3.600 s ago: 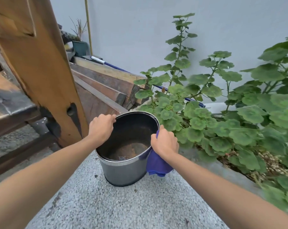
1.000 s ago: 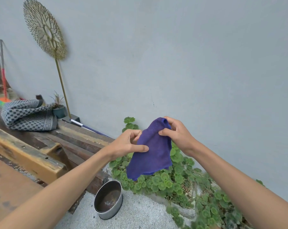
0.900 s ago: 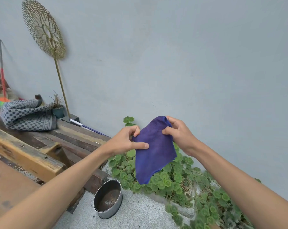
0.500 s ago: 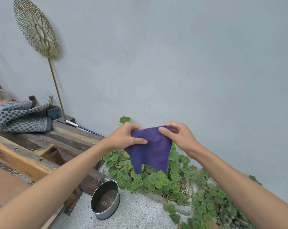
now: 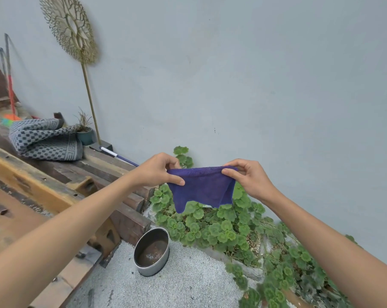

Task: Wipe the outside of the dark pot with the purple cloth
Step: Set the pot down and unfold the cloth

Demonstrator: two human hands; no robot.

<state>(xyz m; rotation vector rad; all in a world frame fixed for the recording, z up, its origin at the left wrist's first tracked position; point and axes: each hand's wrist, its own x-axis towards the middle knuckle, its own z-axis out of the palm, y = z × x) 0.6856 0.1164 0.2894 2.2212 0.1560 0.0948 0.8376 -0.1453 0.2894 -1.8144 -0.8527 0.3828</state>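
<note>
You held the purple cloth (image 5: 201, 187) stretched in the air between both hands: your left hand (image 5: 159, 171) pinched its left top corner with fingers closed on the fabric, and your right hand (image 5: 248, 178) pinched the right top corner likewise. The dark pot (image 5: 151, 252) stood untouched below on the gravel floor (image 5: 177, 285), near the wooden planks (image 5: 126, 218) and the green plants (image 5: 219, 227).

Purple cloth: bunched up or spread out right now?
Spread out. The purple cloth is stretched between the left hand and right hand, each pinching a top corner, rest hanging.
</note>
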